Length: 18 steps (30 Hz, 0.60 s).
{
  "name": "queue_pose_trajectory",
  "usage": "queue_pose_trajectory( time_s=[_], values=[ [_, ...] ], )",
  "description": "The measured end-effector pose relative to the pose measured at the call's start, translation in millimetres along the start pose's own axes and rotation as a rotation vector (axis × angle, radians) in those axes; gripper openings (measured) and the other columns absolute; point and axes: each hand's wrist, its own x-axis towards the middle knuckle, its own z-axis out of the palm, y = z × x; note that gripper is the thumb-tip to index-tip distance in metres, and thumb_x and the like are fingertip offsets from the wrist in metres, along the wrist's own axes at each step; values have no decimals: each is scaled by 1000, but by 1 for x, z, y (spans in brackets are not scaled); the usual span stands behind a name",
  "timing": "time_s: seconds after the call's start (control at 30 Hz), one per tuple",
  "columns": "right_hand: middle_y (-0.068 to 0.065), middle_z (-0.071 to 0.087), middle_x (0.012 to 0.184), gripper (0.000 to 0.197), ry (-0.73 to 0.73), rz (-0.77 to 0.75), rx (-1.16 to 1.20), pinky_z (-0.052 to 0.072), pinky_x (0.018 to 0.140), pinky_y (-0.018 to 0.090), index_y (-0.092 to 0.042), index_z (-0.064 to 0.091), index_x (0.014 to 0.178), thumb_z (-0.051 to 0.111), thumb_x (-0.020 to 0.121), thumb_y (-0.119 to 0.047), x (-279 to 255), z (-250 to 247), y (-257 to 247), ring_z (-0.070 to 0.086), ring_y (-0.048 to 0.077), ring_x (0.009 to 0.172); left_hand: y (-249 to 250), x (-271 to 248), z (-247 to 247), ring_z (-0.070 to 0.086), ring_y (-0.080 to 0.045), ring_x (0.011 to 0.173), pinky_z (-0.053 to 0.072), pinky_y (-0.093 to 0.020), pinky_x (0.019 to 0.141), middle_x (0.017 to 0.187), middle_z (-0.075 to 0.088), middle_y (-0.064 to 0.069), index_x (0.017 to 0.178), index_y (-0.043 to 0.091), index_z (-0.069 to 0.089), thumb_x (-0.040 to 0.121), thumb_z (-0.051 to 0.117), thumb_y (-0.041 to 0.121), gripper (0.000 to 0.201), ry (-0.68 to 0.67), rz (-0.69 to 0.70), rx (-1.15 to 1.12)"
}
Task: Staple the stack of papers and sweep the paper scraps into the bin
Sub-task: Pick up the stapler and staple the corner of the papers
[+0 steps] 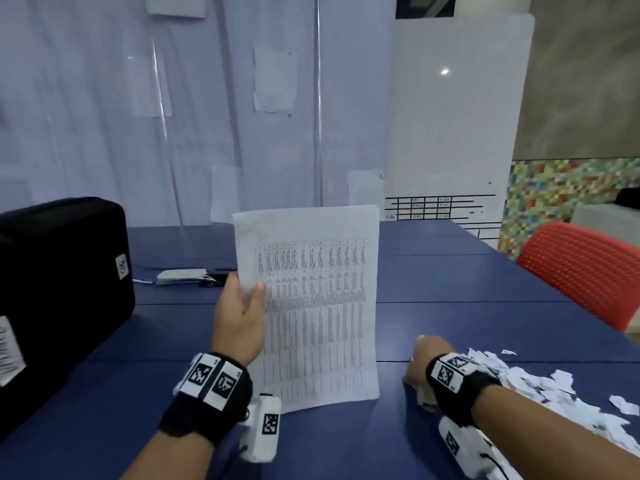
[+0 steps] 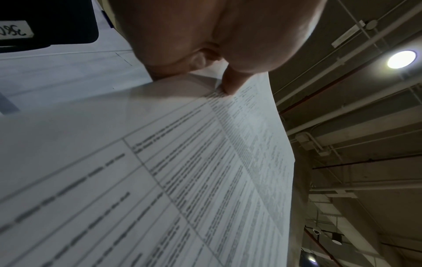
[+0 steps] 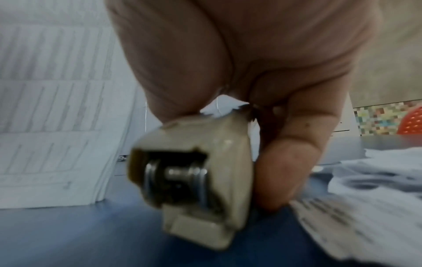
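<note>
My left hand (image 1: 242, 306) holds a stack of printed papers (image 1: 311, 299) upright, its bottom edge on the blue table (image 1: 467, 292). The thumb (image 2: 230, 84) presses the front sheet (image 2: 182, 162) near its left edge, with the fingers behind. My right hand (image 1: 426, 362) is low on the table to the right of the stack. It grips a cream stapler (image 3: 196, 180), whose rear end and spring face the wrist camera. Only a bit of the stapler (image 1: 425, 398) shows under the hand in the head view. A pile of white paper scraps (image 1: 540, 386) lies just right of that hand. No bin is in view.
A large black case (image 1: 59, 271) stands at the left edge of the table. A whitish flat object with a dark clip (image 1: 183, 276) lies behind the left hand. A red chair (image 1: 585, 268) stands at the table's right side. A white board (image 1: 457, 116) leans at the back.
</note>
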Motion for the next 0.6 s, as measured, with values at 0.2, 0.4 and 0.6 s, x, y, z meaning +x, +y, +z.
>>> queue_pose_trajectory(
  time_s=[0.2,0.4,0.6],
  values=[
    [-5,38,74,46,27,-11,112,43,72,25,-20,31,70,70,88,-33,-13,-5,-9,58,23,93,3,-1,0,65,1,94,53,-24,80,102,68,14,107,22,58,99,50,24,11,-4,0,14],
    [5,65,103,31,34,8,165,47,75,24,-16,48,77,66,91,-37,-23,-1,-13,70,24,112,6,1,0,66,-7,93,55,-31,82,100,68,9,103,20,57,99,49,24,9,7,14,46],
    [10,63,96,16,266,-47,481,39,70,27,-16,48,93,61,90,-24,-25,-1,10,64,33,92,22,9,-22,66,-15,90,54,-30,76,98,69,0,102,12,55,99,48,23,13,-38,96,149]
  ],
)
